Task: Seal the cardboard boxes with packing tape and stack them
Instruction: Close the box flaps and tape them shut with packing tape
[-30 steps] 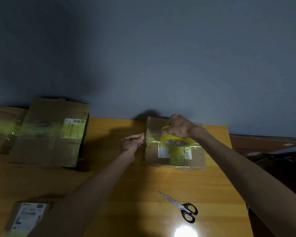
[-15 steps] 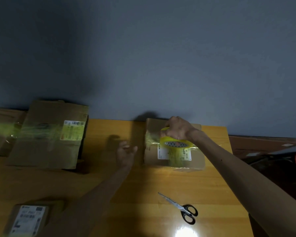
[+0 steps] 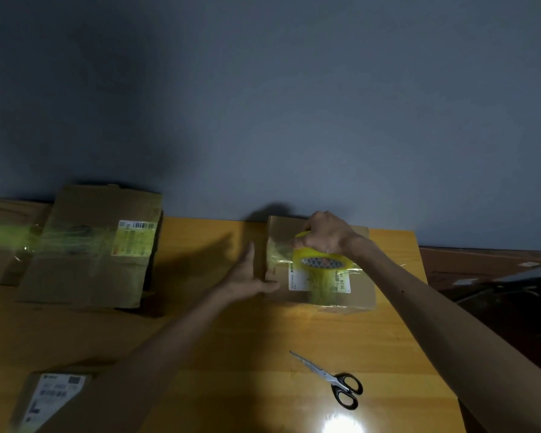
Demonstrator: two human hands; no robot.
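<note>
Newly moved in, the left hand (image 3: 247, 278) presses flat, fingers straight, against the left side of the box (image 3: 359, 296). Atop the box, the right hand (image 3: 325, 235) grips the tape roll (image 3: 322, 262); brace firmly and pull the tape taut.

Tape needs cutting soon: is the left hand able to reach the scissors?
Probably yes: the left hand presses flat on the box, holding nothing, and only bare table lies between it and the scissors.
</note>
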